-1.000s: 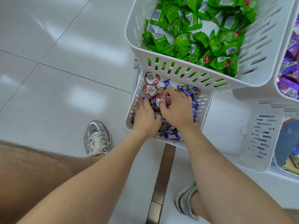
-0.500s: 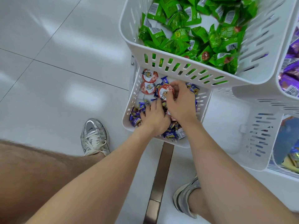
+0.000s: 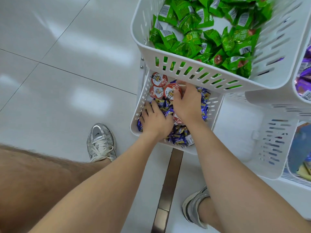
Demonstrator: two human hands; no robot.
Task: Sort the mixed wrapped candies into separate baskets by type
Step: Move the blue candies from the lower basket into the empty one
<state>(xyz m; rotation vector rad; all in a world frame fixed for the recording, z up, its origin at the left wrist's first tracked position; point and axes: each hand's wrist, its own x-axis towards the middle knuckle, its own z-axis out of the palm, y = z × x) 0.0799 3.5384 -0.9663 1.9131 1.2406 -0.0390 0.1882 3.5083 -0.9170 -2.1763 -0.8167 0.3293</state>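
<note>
The lower white basket (image 3: 135, 115) holds several blue-and-gold wrapped candies (image 3: 179, 140) and red round cups with a tiger face. Two of these cups (image 3: 157, 79) lie side by side in its far left corner. My right hand (image 3: 187, 103) reaches under the upper basket and curls its fingers round the edge of a third red cup (image 3: 171, 92), right next to those two. Another red cup (image 3: 177, 118) peeks out below my right wrist. My left hand (image 3: 155, 119) lies on the blue candies at the basket's left side, fingers spread.
An upper white basket (image 3: 193, 73) of green wrapped candies (image 3: 193, 37) overhangs the far half of the lower one. A basket with purple candies (image 3: 303, 78) sits at the right edge. More white baskets (image 3: 272, 145) stand lower right. My shoes (image 3: 101, 142) rest on the tiled floor.
My right hand has carried a red cup from the middle of the basket to the far left corner beside the other two. My left hand slid left and spread over the blue candies.
</note>
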